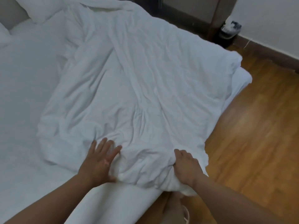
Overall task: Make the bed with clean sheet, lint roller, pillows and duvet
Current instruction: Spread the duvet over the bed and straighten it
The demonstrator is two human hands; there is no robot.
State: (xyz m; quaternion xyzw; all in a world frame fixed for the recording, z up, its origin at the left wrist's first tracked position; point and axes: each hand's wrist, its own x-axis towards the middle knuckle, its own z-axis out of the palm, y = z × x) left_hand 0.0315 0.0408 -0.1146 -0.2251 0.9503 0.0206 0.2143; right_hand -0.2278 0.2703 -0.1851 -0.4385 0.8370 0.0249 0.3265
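1. The duvet (129,88) is white and heavily creased. It lies in a rumpled strip along the right side of the bed, on top of the smooth white sheet (24,94).
2. Its near end is bunched at the bed's edge, beside the wooden floor (250,135).
3. The left hand (100,162) lies flat on the duvet's near end, fingers straight and spread, grasping nothing.
4. The right hand (186,167) grips a bunch of the duvet's near edge, fingers curled into the fabric.
5. A white pillow (37,8) rests at the head of the bed.
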